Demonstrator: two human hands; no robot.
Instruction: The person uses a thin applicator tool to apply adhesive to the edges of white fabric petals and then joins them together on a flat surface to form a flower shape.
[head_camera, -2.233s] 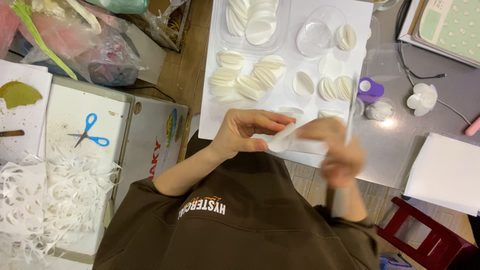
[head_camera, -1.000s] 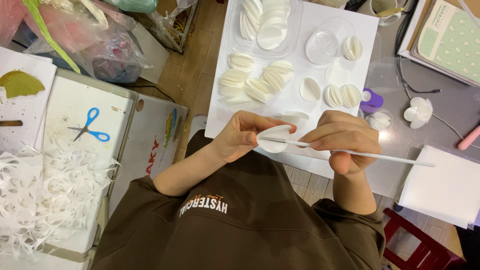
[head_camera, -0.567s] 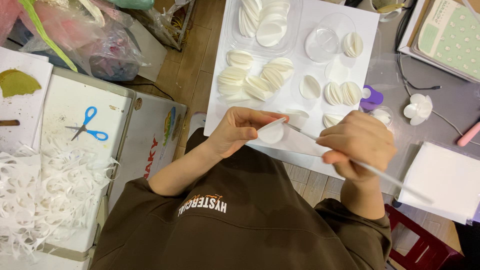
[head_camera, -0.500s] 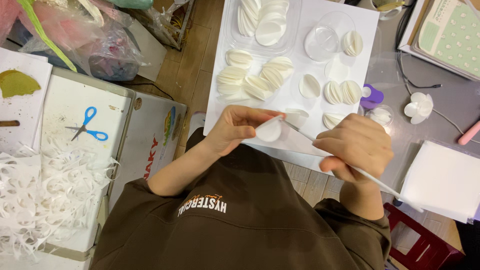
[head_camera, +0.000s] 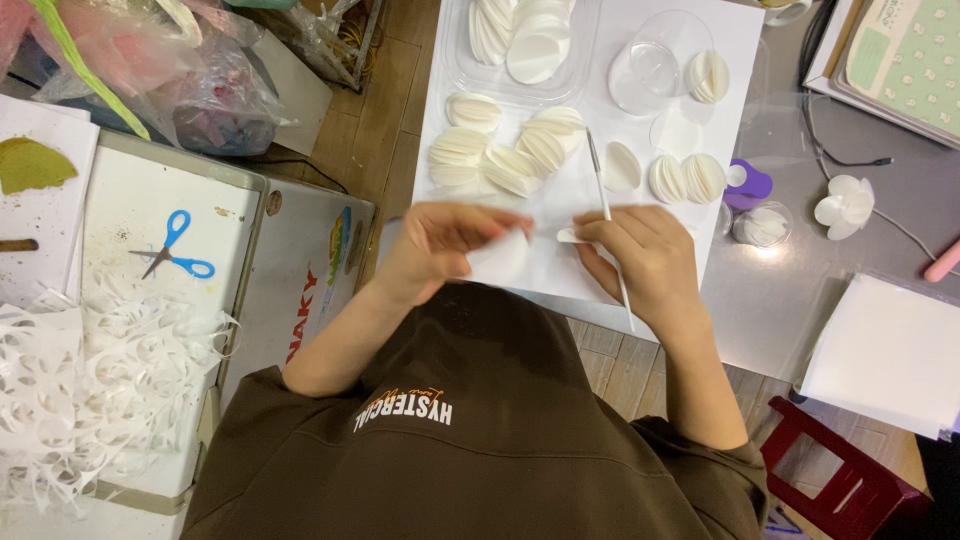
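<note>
Head view showed the left hand (head_camera: 440, 245) pinching a white paper petal (head_camera: 500, 258), the right hand (head_camera: 645, 260) gripping a thin stick (head_camera: 607, 215). Curling it well probably needed a light, steady pinch so the paper did not crease.

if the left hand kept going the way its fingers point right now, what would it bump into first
The left hand holds a white paper disc, fingers pointing toward the right hand. Going straight on, it would most likely meet that hand's fingers, which grip a thin stick. Height difference is hard to judge.
</note>
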